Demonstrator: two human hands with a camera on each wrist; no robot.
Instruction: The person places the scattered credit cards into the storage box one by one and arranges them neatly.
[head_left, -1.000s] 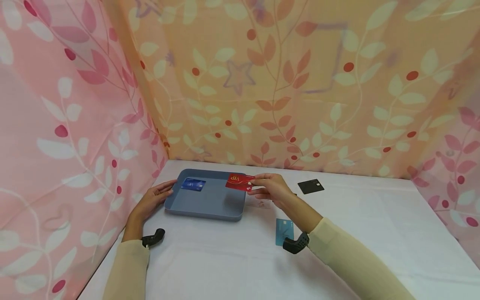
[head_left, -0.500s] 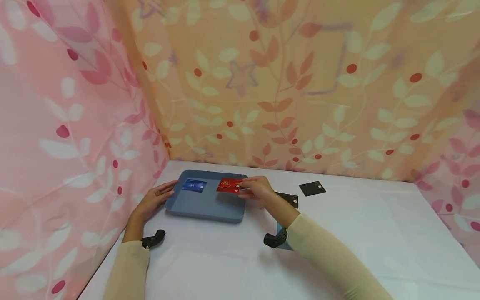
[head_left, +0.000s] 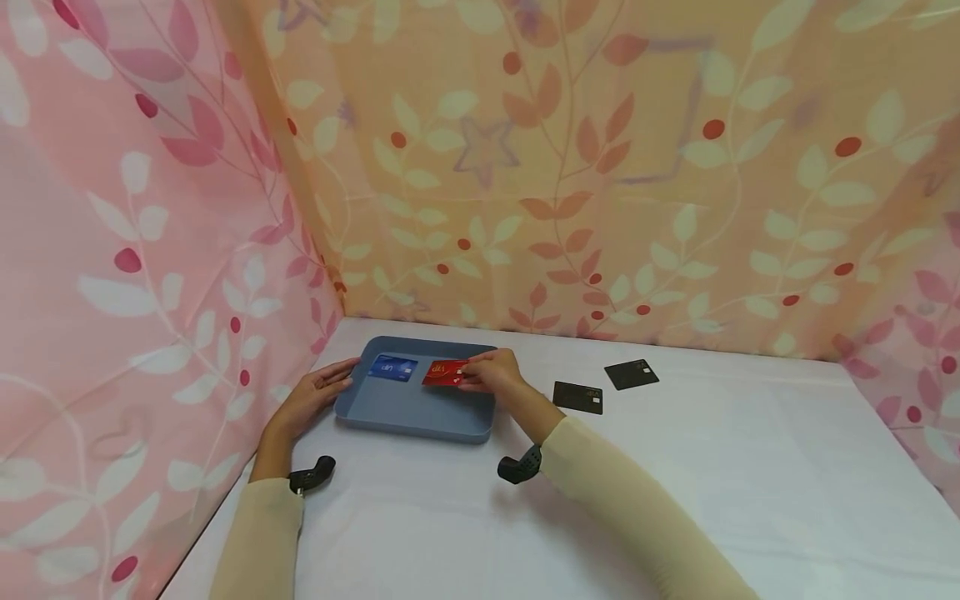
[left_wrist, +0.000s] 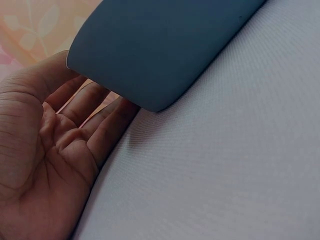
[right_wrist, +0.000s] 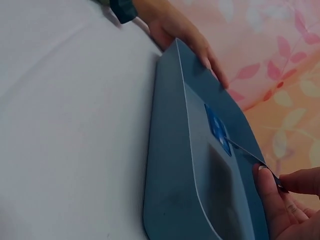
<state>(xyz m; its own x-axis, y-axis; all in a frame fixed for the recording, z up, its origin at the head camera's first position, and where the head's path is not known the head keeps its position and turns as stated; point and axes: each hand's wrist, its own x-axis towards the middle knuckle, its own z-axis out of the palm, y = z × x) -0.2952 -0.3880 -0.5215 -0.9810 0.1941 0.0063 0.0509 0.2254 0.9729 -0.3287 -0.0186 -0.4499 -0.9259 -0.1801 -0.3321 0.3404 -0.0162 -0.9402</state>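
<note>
My right hand [head_left: 491, 372] pinches a red VIP card [head_left: 442, 372] at its right edge, over the right half of a blue-grey tray [head_left: 412, 431]. In the right wrist view the card appears edge-on between thumb and fingers, tilted, with a dark shadow on the tray floor below it. A blue VIP card [head_left: 392, 367] lies in the tray's back left. At the tray's left side my left hand [head_left: 309, 404] touches the rim; in the left wrist view its fingers lie along the outer wall [left_wrist: 135, 55].
Two black cards [head_left: 578, 397] lie on the white table [head_left: 712, 467] right of the tray. A pink patterned cloth [head_left: 180, 275] borders the left, an orange patterned one [head_left: 570, 167] the back. My right forearm crosses over the table's front.
My right hand has moved left and lower with the red card, farther over the tray. The light blue card is now hidden behind the right arm. The left hand stays at the tray.
</note>
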